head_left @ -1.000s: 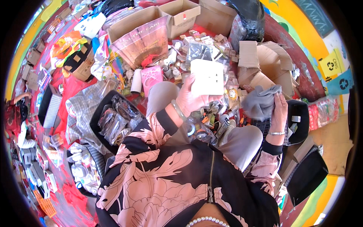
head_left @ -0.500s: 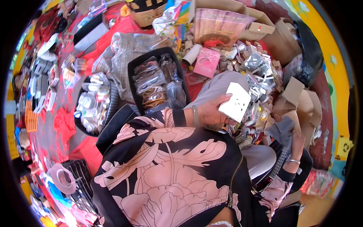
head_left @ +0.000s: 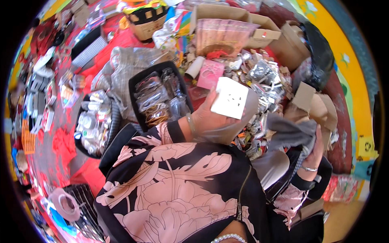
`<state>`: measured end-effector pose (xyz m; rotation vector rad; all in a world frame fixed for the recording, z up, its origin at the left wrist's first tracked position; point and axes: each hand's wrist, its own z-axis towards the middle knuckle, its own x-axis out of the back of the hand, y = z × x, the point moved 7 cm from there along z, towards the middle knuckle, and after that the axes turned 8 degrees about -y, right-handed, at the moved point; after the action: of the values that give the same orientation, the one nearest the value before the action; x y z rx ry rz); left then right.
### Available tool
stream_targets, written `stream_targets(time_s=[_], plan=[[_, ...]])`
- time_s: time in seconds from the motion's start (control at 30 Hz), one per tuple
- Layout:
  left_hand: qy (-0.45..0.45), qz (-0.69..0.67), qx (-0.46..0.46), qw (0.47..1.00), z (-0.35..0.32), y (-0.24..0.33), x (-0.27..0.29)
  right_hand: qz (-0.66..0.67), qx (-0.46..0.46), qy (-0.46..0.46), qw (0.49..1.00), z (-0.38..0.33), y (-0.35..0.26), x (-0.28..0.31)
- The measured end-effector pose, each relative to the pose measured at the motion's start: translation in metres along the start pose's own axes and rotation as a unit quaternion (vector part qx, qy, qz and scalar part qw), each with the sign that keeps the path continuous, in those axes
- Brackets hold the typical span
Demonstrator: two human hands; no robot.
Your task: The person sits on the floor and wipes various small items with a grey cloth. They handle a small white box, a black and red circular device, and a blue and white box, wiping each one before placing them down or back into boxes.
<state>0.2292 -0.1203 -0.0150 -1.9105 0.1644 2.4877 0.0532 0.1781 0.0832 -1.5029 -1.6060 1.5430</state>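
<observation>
My left hand [head_left: 204, 120] is closed around the edge of a white wall socket [head_left: 230, 98], a square plate whose front with dark pin slots faces up. It is held above my grey-trousered knee. On the right, my right hand [head_left: 314, 149] grips a grey cloth [head_left: 292, 133], which hangs bunched and folded toward the middle. Under and beyond both hands spreads a heap of small packaged items [head_left: 267, 87], silvery bags and little boxes. A pink card box [head_left: 210, 74] lies just beyond the socket.
To the left stand a black tray of bagged goods [head_left: 131, 91] and a checked bin of clear bottles [head_left: 115, 119]. Open cardboard boxes [head_left: 263, 36] and a black plastic bag [head_left: 320, 56] line the far right. A roll of pink tape [head_left: 56, 198] lies at the lower left.
My left hand has brought the socket leftward and turned its face more fully up. My right hand has lifted the grey cloth and drawn it out toward the middle.
</observation>
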Motion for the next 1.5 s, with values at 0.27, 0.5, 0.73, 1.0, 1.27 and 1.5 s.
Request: stream_targets(time_s=[0.27,0.5,0.73,1.0,1.27,1.5], plan=[[-0.019,0.024,0.05,0.998,0.064,-0.032,-0.028,-0.247,0.332,-0.103,0.905,-0.052,-0.006,-0.131],[0.033,0.231,0.079,0.969,0.069,-0.075,-0.02,-0.611,0.441,-0.119,0.647,-0.061,0.039,-0.192],[-0.11,0.55,-0.044,0.827,0.078,-0.091,-0.079,-0.351,0.396,0.004,0.849,-0.052,0.013,-0.148],[0.035,0.203,0.064,0.977,0.076,-0.109,-0.053,-0.431,0.382,-0.055,0.816,-0.056,0.055,-0.116],[-0.231,0.6,-0.008,0.766,0.079,-0.129,-0.089,-0.265,0.384,0.022,0.884,-0.068,0.027,-0.092],[-0.235,0.442,0.182,0.847,0.072,-0.151,-0.07,0.289,0.161,-0.129,0.935,-0.024,0.088,-0.019]])
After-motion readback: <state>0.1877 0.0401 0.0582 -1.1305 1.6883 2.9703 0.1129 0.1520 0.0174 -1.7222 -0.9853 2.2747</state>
